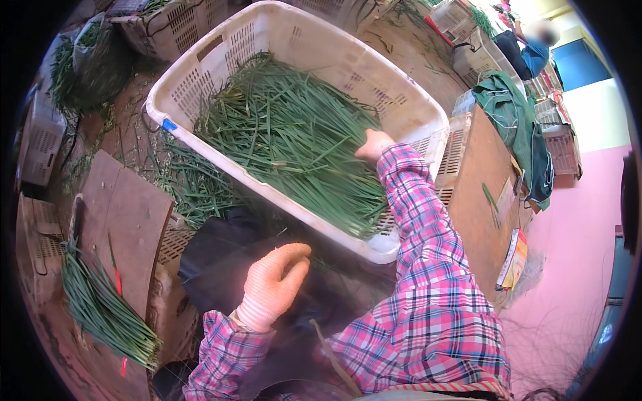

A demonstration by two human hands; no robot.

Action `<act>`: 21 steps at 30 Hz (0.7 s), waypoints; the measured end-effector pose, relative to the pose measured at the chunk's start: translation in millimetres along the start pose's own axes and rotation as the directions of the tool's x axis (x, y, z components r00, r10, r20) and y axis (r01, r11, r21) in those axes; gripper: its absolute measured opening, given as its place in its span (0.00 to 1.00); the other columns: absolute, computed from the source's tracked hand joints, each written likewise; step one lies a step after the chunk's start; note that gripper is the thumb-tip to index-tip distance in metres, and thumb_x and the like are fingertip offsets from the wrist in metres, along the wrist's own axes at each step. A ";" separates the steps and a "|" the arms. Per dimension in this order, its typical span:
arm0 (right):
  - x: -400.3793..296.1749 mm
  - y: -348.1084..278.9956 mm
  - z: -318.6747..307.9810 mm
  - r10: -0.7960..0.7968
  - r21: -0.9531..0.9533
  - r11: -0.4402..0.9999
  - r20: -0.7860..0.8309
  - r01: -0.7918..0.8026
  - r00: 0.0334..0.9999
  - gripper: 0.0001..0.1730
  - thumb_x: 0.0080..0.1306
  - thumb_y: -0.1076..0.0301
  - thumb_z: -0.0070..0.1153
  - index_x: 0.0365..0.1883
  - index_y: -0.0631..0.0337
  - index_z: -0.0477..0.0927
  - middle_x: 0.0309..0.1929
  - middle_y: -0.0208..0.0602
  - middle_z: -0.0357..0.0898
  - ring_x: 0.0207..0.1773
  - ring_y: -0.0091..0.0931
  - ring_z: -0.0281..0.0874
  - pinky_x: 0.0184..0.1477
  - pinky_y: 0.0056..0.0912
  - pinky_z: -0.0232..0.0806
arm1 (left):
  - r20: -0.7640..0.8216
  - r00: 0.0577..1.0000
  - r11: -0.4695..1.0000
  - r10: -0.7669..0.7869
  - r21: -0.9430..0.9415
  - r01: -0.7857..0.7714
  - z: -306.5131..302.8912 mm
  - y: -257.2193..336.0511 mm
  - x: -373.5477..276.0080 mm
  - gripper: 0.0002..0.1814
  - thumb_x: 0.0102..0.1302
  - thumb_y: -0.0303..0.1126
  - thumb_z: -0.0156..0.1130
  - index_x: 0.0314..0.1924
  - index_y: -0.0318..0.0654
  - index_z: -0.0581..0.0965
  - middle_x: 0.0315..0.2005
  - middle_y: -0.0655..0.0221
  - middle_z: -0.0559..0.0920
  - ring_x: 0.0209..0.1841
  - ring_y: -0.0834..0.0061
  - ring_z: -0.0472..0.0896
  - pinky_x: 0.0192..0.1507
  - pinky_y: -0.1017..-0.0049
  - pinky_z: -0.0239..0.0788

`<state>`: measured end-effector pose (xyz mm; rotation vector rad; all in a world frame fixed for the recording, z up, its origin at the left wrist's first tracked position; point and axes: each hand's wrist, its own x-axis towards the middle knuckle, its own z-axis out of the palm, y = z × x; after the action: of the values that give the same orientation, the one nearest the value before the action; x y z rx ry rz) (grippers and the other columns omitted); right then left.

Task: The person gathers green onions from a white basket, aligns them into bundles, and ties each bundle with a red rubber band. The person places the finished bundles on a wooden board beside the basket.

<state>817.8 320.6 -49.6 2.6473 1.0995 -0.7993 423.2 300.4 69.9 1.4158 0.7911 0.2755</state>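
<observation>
A large white plastic crate [306, 200] stands tilted before me, with a thick heap of long green leaves, like garlic chives [301, 135], lying in it. My right hand [373, 145] reaches over the near right side and touches the heap; its fingers are partly hidden, so a grip on the leaves cannot be confirmed. Outside the crate, above my dark-covered lap, hovers my left hand [276, 280] in a ribbed knit glove. It is empty, the fingers loosely curled and a gap between thumb and forefinger. At lower left, a bundle of chives [110, 306] rests on a wooden board [118, 200].
Loose leaves [195, 175] litter the floor left of the crate. On the right, a wooden tabletop [481, 175] carries green cloth [516, 120] and a printed packet [511, 258]. More crates [170, 30] stand behind. A person [531, 52] in blue sits at far right.
</observation>
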 end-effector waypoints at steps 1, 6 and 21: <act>-5.5 1.3 -6.2 -0.032 0.083 0.996 0.033 0.029 0.999 0.38 0.50 0.56 0.65 0.57 0.68 0.71 0.51 0.53 0.77 0.57 0.39 0.75 0.58 0.37 0.67 | 0.007 1.000 1.000 0.000 0.005 -0.001 0.5 -1.3 -0.8 0.15 0.63 0.23 0.57 0.50 0.28 0.77 0.36 0.64 0.83 0.36 0.81 0.79 0.41 0.80 0.73; 11.4 35.6 11.8 -0.125 0.298 0.947 -0.010 0.122 0.992 0.38 0.49 0.55 0.67 0.55 0.68 0.73 0.48 0.54 0.79 0.53 0.40 0.77 0.55 0.37 0.67 | 0.021 1.000 1.000 0.015 0.010 -0.015 3.6 -0.6 1.2 0.15 0.63 0.23 0.57 0.50 0.28 0.77 0.36 0.64 0.83 0.37 0.80 0.80 0.42 0.80 0.73; 1.7 -2.0 -74.6 -0.212 0.134 0.971 0.096 0.198 0.973 0.28 0.50 0.58 0.66 0.46 0.68 0.80 0.40 0.47 0.82 0.43 0.31 0.80 0.46 0.32 0.70 | 0.013 0.998 0.989 0.064 0.129 -0.065 1.7 3.3 2.0 0.14 0.62 0.25 0.60 0.48 0.31 0.78 0.36 0.62 0.84 0.40 0.77 0.82 0.44 0.77 0.73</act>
<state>848.3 348.7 12.5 2.5787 1.3508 -1.0721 426.6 300.8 72.3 1.5659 0.7683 0.2716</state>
